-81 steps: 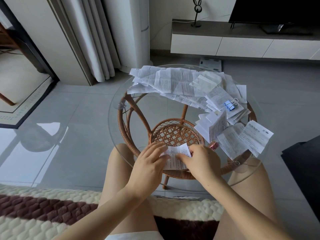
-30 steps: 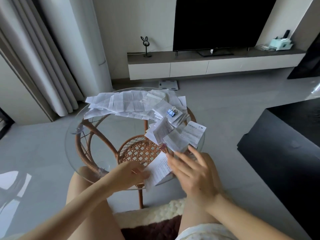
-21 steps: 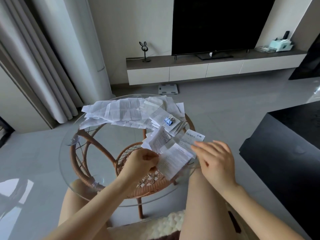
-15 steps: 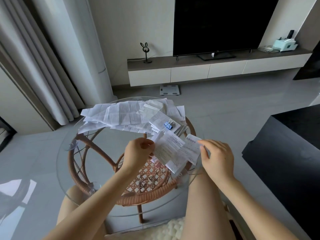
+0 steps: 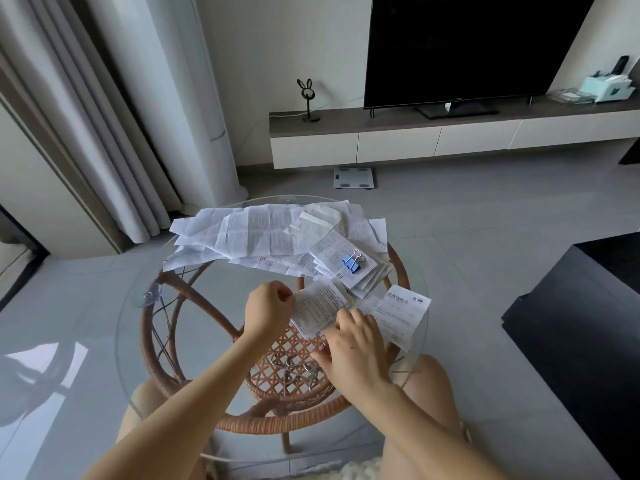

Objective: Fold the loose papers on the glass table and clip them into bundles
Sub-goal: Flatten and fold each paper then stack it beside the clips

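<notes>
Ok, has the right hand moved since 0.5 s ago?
Yes. The right hand moved left, from the headed leaflet's right edge onto the folded paper the left hand pinches, judged against the blue clip.

Glass table [image 5: 207, 306] bears papers [image 5: 256, 233], seemingly one clipped bundle [image 5: 329, 249].
</notes>
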`<state>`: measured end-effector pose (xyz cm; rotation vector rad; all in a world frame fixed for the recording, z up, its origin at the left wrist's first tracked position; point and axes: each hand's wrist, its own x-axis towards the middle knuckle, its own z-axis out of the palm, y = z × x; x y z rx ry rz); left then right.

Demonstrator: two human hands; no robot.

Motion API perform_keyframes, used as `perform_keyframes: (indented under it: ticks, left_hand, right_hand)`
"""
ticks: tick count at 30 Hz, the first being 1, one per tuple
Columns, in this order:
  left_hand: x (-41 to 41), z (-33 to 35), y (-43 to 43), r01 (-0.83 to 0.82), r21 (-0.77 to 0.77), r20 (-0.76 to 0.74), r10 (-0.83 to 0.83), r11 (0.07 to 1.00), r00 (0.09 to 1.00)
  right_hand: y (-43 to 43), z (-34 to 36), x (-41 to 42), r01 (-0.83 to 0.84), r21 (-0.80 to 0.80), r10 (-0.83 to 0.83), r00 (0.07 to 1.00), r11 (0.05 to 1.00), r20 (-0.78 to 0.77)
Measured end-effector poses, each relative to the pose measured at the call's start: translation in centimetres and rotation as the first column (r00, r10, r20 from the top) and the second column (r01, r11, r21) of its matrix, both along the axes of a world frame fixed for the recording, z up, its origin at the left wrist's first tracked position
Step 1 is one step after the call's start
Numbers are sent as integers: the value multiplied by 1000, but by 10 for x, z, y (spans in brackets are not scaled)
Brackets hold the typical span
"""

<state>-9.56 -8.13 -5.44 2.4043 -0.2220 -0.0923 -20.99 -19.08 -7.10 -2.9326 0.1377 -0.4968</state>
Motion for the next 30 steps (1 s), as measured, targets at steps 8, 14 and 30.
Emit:
perform_keyframes:
  ticks: [8,14,30]
  left_hand:
    - [5,-15,0,18,-12,-11,-18,1000,1000]
    - [7,-15,4,45,-48,-28,-47,998,999]
    - [118,-6,22,97,637,352,-401,764,846]
  right_hand:
    - [4,8,15,-37,193,4,985,980,170]
    - [-18,30,66,71,120,-52,986,990,-156]
    - [-21,61,83,-60,79,78,962,995,-260]
